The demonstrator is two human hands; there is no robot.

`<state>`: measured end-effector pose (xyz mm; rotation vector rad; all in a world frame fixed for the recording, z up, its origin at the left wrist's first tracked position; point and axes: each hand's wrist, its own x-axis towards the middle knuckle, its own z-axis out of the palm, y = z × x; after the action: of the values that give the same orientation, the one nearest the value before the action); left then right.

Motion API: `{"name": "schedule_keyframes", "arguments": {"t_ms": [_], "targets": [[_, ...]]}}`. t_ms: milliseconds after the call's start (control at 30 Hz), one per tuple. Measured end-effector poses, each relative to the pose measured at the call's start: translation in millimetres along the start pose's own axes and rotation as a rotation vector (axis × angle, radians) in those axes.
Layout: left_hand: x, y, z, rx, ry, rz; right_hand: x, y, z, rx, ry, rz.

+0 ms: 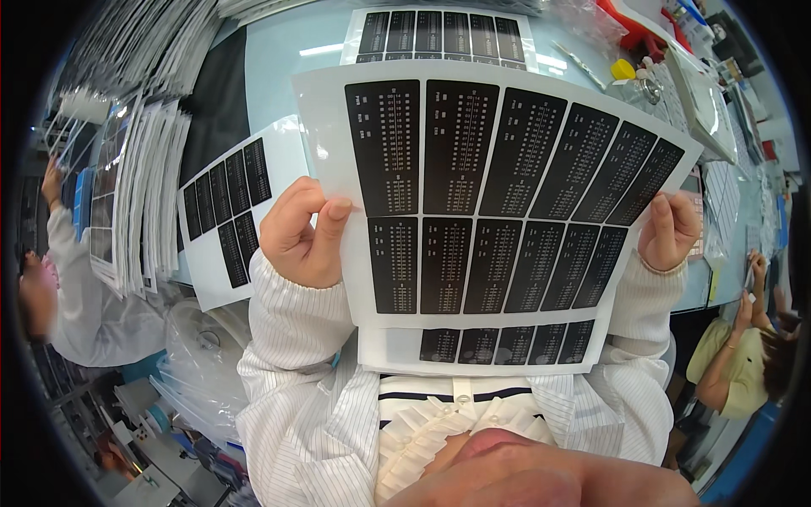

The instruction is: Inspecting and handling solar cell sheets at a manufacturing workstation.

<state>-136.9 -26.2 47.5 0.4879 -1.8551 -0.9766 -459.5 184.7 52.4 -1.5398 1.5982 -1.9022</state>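
Note:
Up in front of me is a white sheet (498,182) with two rows of black rectangular labels, each dotted with small pale marks. My left hand (300,237) pinches its left edge, thumb on the face toward me. The right edge is gripped by my right hand (670,232) in the same way, the thumb showing and the other fingers partly hidden. Close to my chest, more sheets of the same kind (393,346) stick out below the held one; how many is hidden.
Another label sheet (355,51) lies at the far side of the pale table, and one more (203,270) at the left. Tall stacks of sheets (152,194) stand farther left. At the right are a yellow cap (623,69) and a tilted tray (701,101). People work on both sides.

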Motion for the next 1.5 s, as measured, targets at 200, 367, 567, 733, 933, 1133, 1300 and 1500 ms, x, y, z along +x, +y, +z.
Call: {"name": "schedule_keyframes", "arguments": {"t_ms": [200,367,567,733,933,1133,1300,1500], "targets": [[-1,3,-2,0.029,-0.010,-0.035,-1,4,-4,-0.020,-0.016,0.036],[-3,2,-3,0.048,0.003,0.003,-4,3,-2,-0.043,-0.005,0.048],[-4,-1,-6,0.054,0.000,0.037,-3,0,4,-0.030,0.011,0.031],[-3,1,-7,0.047,-0.004,0.035,-4,-1,7,-0.049,0.048,0.025],[-3,5,-7,0.072,-0.005,0.024,-5,-4,6,-0.064,0.036,0.010],[-4,3,-7,0.078,-0.004,0.038,-4,-4,7,-0.074,0.025,-0.022],[-3,5,-9,0.112,-0.028,0.052,-6,-5,4,-0.068,0.022,-0.009],[-5,5,-8,0.095,-0.015,0.037,-7,-5,4,-0.075,0.042,0.000]]}}
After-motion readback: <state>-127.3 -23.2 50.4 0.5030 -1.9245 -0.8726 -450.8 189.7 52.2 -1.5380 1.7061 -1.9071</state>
